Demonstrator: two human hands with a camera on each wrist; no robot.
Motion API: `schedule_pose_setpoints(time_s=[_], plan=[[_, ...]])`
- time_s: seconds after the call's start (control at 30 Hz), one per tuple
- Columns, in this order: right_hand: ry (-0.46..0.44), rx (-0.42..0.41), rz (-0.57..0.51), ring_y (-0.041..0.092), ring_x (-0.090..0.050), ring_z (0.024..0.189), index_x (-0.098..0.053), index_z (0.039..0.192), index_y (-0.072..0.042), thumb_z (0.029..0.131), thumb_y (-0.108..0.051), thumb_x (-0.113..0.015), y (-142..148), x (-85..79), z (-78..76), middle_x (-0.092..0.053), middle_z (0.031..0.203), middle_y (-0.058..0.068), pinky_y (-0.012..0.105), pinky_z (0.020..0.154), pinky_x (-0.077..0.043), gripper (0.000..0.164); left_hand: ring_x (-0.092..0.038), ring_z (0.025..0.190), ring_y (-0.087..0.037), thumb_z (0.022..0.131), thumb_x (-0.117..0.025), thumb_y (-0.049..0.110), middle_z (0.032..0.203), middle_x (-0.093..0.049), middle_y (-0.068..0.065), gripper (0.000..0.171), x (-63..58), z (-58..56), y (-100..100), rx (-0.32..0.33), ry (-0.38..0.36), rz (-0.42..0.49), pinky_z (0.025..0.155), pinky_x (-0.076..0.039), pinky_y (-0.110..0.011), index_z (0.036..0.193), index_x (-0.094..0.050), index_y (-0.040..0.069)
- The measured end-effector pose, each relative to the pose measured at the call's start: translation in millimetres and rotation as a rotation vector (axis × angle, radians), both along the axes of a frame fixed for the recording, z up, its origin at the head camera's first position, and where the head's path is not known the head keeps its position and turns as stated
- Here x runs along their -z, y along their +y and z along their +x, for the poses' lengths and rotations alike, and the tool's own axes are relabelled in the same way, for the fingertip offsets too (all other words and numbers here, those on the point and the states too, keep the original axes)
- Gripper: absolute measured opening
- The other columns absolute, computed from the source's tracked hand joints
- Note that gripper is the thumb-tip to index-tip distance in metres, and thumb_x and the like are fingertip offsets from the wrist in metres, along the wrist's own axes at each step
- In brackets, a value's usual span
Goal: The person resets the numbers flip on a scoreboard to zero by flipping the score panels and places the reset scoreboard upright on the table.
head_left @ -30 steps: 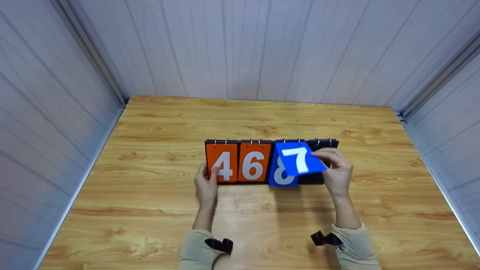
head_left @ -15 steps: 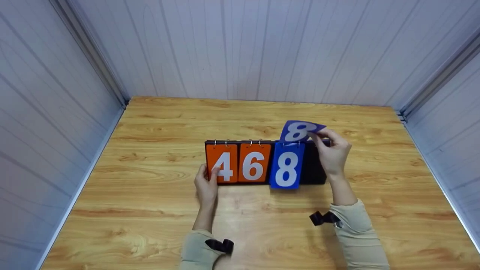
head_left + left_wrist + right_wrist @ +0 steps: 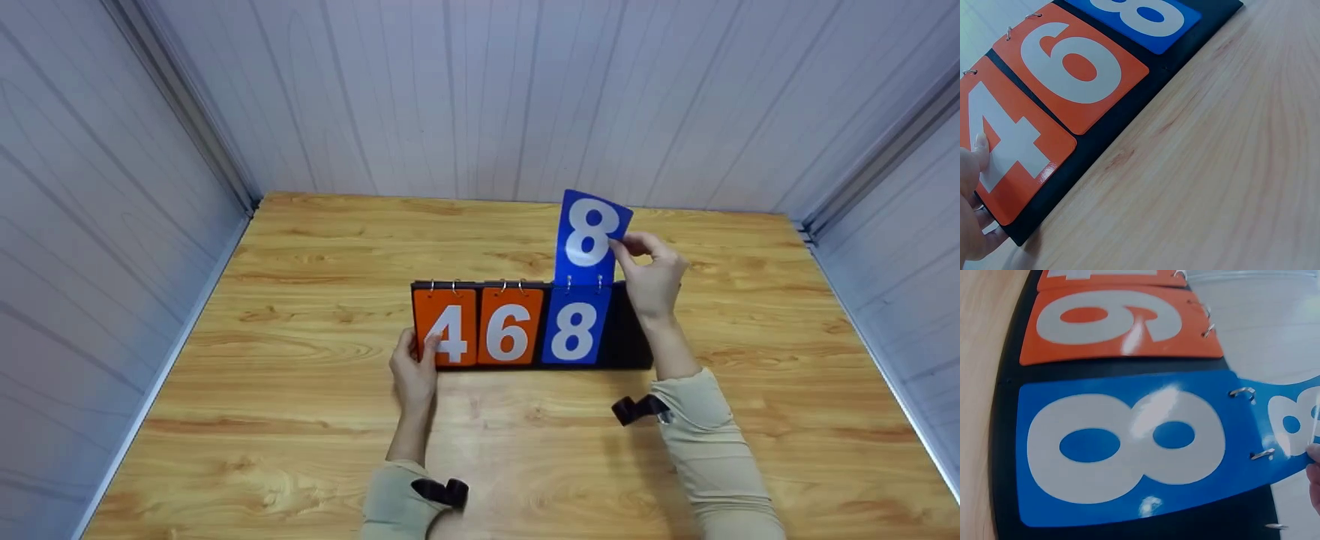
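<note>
Flip scoreboard [image 3: 540,330] on the tabletop [image 3: 502,450]. In the right grip [image 3: 654,281], pinched between thumb and fingers by the right edge, a raised blue card [image 3: 585,238], slightly twisted, marked 8, held up past the metal rings [image 3: 599,283]. In the left grip [image 3: 414,379], clasped, the board's left end, with thumb on an orange 4 card [image 3: 448,326]. Next along, an orange 6 card [image 3: 510,328]; then, directly below the raised one, a lower blue card [image 3: 574,328], also marked 8. At far right, black backing [image 3: 628,337]. Farther out, beige sleeves [image 3: 709,442] with black wrist cameras [image 3: 641,409], and pale walls [image 3: 495,97] on three sides.
</note>
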State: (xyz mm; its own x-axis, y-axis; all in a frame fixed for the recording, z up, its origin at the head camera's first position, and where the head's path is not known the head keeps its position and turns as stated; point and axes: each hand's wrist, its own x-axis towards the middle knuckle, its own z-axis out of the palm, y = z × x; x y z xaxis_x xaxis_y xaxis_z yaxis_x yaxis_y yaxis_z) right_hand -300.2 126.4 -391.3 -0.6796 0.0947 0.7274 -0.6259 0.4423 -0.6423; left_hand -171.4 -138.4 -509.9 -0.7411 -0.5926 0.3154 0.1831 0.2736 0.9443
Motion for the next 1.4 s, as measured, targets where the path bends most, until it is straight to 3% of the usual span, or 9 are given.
schedule_pose_setpoints(time_s=[0.07, 0.17, 0.33, 0.5, 0.73, 0.87, 1.13, 1.23, 1.4], plan=[[-0.01, 0.0, 0.025, 0.014, -0.054, 0.062, -0.066, 0.076, 0.003, 0.074, -0.009, -0.071, 0, 3.1, -5.4, -0.064, 0.07, 0.011, 0.019, 0.061, -0.04, 0.013, -0.053, 0.066, -0.022, 0.081, -0.062, 0.003, 0.077, -0.059, -0.015, 0.013, -0.6, -0.2, 0, -0.003, -0.012, 0.009, 0.057, -0.043, -0.03, 0.087, -0.057, -0.006], [-0.033, -0.005, 0.058, 0.017, -0.055, 0.062, -0.066, 0.078, 0.004, 0.074, -0.007, -0.071, 0, 5.2, -10.7, -0.064, 0.072, 0.012, 0.019, 0.06, -0.041, 0.013, -0.053, 0.066, -0.017, 0.082, -0.063, 0.007, 0.078, -0.06, -0.011, 0.013, 12.4, -5.7, -4, -0.009, -0.029, 0.0, 0.057, -0.043, -0.026, 0.088, -0.058, -0.003], [-0.14, -0.021, 0.103, 0.022, -0.057, 0.065, -0.065, 0.093, 0.007, 0.075, -0.004, -0.069, -3, 6.5, -16.3, -0.064, 0.077, 0.016, 0.019, 0.062, -0.043, 0.021, -0.052, 0.066, -0.018, 0.083, -0.062, 0.01, 0.077, -0.059, -0.012, 0.015, 12.8, -6.2, -4, 0.003, -0.038, 0.022, 0.056, -0.044, -0.027, 0.089, -0.058, -0.003], [-0.263, -0.067, 0.159, 0.026, -0.059, 0.072, -0.058, 0.111, 0.006, 0.078, -0.004, -0.066, -2, 7.6, -16.5, -0.064, 0.085, 0.019, 0.029, 0.066, -0.044, 0.035, -0.051, 0.066, -0.019, 0.083, -0.062, 0.009, 0.076, -0.058, -0.012, 0.015, 12.2, -7.2, -3, 0.018, -0.043, 0.052, 0.055, -0.043, -0.028, 0.089, -0.058, -0.004], [-0.286, -0.104, 0.214, 0.027, -0.061, 0.079, -0.063, 0.103, 0.002, 0.079, -0.007, -0.066, 1, 10.8, -8.5, -0.064, 0.097, 0.016, 0.042, 0.073, -0.045, 0.026, -0.052, 0.066, -0.023, 0.082, -0.062, 0.003, 0.077, -0.058, -0.016, 0.013, 12.6, -9.1, -4, 0.017, -0.029, 0.049, 0.055, -0.043, -0.03, 0.089, -0.058, -0.006], [-0.253, -0.1, 0.17, 0.027, -0.06, 0.081, -0.065, 0.099, 0.001, 0.077, -0.006, -0.068, 4, 12.9, 3.7, -0.064, 0.095, 0.016, 0.043, 0.07, -0.045, 0.024, -0.052, 0.066, -0.018, 0.083, -0.062, 0.01, 0.077, -0.059, -0.011, 0.015, 11.6, -7.5, -2, 0.007, -0.057, 0.038, 0.056, -0.043, -0.026, 0.089, -0.058, -0.003], [-0.113, -0.058, -0.078, 0.02, -0.058, 0.078, -0.063, 0.096, 0.005, 0.078, 0.002, -0.064, 6, 21.3, 47.3, -0.063, 0.087, 0.013, 0.029, 0.069, -0.046, 0.019, -0.053, 0.067, -0.017, 0.083, -0.062, 0.015, 0.078, -0.059, -0.009, 0.017, 10.4, -6.0, -2, 0.01, -0.084, 0.034, 0.056, -0.044, -0.025, 0.09, -0.058, 0.0], [-0.1, -0.069, -0.156, 0.029, -0.056, 0.079, -0.058, 0.097, 0.012, 0.078, 0.008, -0.061, 2, 20.9, 64.8, -0.06, 0.09, 0.021, 0.024, 0.069, -0.046, 0.02, -0.051, 0.065, -0.017, 0.083, -0.062, 0.015, 0.076, -0.058, -0.009, 0.017, 10.5, -6.0, -2, 0.005, -0.086, 0.024, 0.054, -0.042, -0.025, 0.089, -0.057, 0.0], [-0.159, -0.078, -0.24, 0.04, -0.052, 0.087, -0.05, 0.103, 0.018, 0.077, 0.013, -0.058, -5, 27.6, 84.3, -0.054, 0.1, 0.031, 0.028, 0.073, -0.046, 0.027, -0.052, 0.066, -0.016, 0.084, -0.061, 0.014, 0.077, -0.058, -0.009, 0.016, 10.3, -5.7, -1, -0.005, -0.094, 0.024, 0.055, -0.043, -0.026, 0.088, -0.057, 0.0]])
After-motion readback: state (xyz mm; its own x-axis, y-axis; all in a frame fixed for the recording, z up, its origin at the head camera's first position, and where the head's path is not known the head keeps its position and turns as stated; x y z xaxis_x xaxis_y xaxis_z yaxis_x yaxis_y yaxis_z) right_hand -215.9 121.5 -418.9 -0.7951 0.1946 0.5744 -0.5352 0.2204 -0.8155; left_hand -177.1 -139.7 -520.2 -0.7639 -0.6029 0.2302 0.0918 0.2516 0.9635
